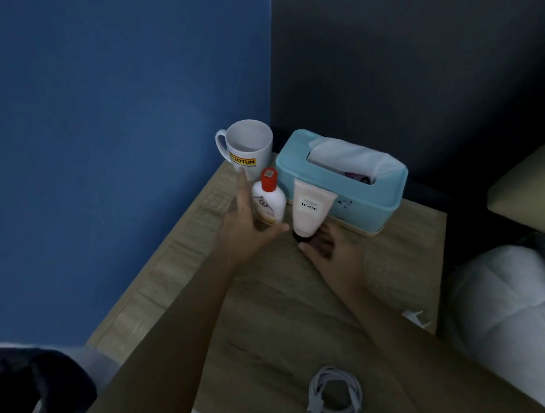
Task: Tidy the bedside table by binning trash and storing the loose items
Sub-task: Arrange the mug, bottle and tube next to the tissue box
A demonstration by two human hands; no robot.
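White lotion bottle stands upright at twelve o'clock of my left hand, which cups its base half-open, while my right hand, fingers spread, touches the upright cream tube.

Wood-grain bedside table carries mug, red-capped bottle, pink tube, blue tissue box, coiled white cable, possibly a scrap.

Bare forearms, no visible sleeves
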